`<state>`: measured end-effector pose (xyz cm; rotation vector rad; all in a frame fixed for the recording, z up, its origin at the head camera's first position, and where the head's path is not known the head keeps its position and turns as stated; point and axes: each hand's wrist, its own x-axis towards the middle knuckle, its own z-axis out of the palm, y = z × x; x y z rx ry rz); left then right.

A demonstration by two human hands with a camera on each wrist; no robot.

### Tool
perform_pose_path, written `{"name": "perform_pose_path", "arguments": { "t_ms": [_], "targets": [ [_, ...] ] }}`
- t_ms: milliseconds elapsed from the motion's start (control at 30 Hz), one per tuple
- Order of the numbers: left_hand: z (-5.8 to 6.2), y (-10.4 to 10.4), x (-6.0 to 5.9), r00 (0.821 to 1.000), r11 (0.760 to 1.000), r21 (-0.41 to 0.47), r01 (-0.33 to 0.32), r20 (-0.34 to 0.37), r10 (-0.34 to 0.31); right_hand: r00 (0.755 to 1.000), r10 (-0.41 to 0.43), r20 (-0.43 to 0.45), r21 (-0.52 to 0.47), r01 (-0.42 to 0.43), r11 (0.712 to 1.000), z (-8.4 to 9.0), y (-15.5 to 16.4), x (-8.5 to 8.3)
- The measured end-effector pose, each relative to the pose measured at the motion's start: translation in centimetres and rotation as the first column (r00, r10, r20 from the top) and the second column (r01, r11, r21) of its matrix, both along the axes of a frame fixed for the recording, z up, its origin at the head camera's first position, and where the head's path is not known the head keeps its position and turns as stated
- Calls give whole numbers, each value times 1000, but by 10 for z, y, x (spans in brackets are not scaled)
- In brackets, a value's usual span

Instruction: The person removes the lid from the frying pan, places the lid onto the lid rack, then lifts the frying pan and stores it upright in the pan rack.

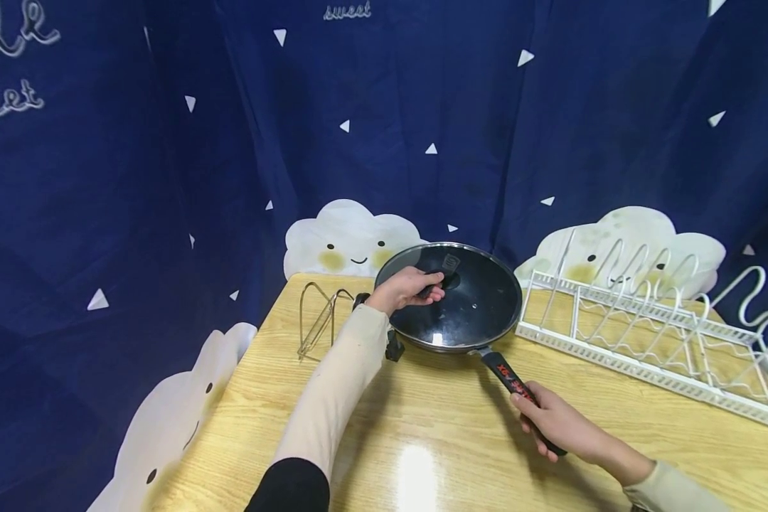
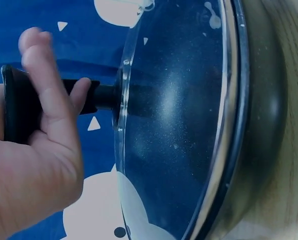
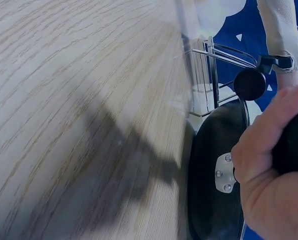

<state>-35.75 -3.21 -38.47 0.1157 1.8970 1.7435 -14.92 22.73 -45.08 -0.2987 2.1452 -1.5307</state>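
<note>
A black pan [image 1: 461, 313] sat on the wooden table [image 1: 422, 427], toward its far edge, with a glass lid [image 1: 467, 295] resting on its rim. The left hand [image 1: 404, 288] lay over the lid's black knob [image 1: 436, 283], fingers curled round it; the left wrist view showed the fingers [image 2: 49, 95] wrapped about the knob [image 2: 24, 107] and its stem, the lid [image 2: 174, 115] seated on the pan [image 2: 259, 125]. The right hand [image 1: 553, 419] gripped the pan's handle [image 1: 508, 380], which ran out from the pan toward the person; in the right wrist view the hand [image 3: 269, 170] was closed round it near the riveted bracket. A small wire stand [image 1: 320, 316] stood just left of the pan. A white wire rack [image 1: 653, 334] stood right of the pan, near its rim. Behind the pan hung a blue curtain [image 1: 166, 178] with clouds.
</note>
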Motion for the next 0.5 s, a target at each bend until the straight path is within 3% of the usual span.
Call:
{"name": "perform_pose_path", "arguments": {
  "t_ms": [167,267,500],
  "targets": [
    [1,-1,-1,1000,1000,12,8,-12,-7,1000,-2,2,2,2,1000,0,3,-3],
    [2,-1,-2,1000,999,35,8,16,-9,1000,1,7,6,-1,1000,0,5,-3],
    [3,-1,-6,981,992,129,4,194,-29,999,27,23,0,-27,1000,-1,8,-5]
  ]
}}
